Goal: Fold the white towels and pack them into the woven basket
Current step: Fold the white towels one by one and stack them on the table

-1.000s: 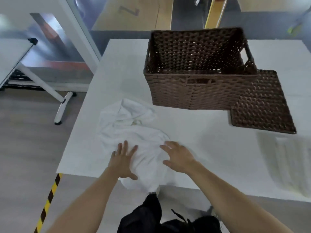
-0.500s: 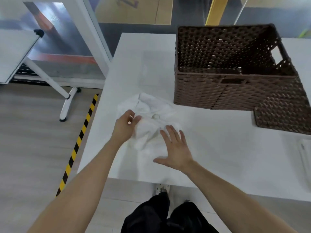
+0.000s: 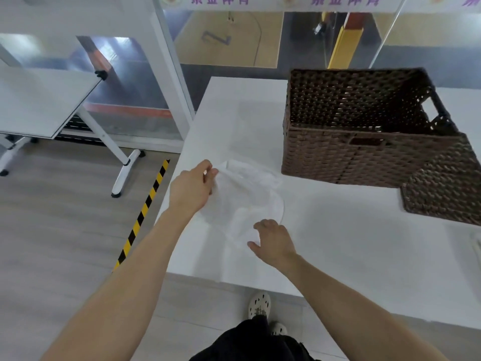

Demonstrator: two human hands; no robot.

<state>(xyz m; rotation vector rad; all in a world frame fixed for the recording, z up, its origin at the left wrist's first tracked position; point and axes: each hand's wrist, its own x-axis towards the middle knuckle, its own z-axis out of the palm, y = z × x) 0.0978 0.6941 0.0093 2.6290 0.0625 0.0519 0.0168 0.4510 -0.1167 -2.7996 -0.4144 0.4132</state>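
Along the top edge runs a white banner (image 3: 281, 2) with purple Chinese characters, cut off by the frame; the repeated group looks like "体育" with two characters before it that are too cropped to read surely. Beyond the glass, a dark number "2" (image 3: 216, 37) is painted on the tan floor panel (image 3: 242, 50), seen upside down.

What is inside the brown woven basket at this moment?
The brown woven rectangular basket shows only its own dark weave inside; no towel is visible. Its near wall hides the front part of the floor.
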